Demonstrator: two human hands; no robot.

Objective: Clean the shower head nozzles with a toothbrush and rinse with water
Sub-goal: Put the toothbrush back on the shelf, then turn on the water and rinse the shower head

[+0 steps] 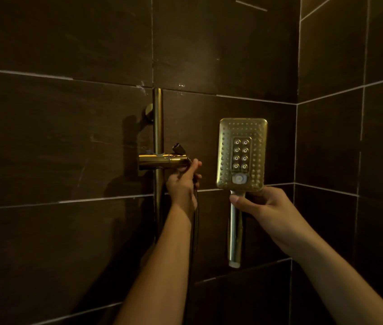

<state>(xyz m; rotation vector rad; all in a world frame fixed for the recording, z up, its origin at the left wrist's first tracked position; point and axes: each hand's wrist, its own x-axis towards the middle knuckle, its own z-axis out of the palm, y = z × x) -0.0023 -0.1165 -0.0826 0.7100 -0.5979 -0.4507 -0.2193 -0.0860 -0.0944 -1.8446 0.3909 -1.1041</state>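
A gold rectangular shower head (242, 153) stands upright right of centre, its nozzle face turned toward me, with several larger white nozzles in a middle panel and a white button below. My right hand (263, 207) grips its handle just under the head. The handle's lower end shows a white tip, with no hose on it. My left hand (183, 184) is closed on the end of the dark shower hose (195, 221) at the gold holder (162, 161) on the rail. No toothbrush is in view.
A gold vertical rail (157, 123) is fixed to the dark tiled wall (68, 137). A second tiled wall (350, 137) meets it at a corner on the right. The light is dim.
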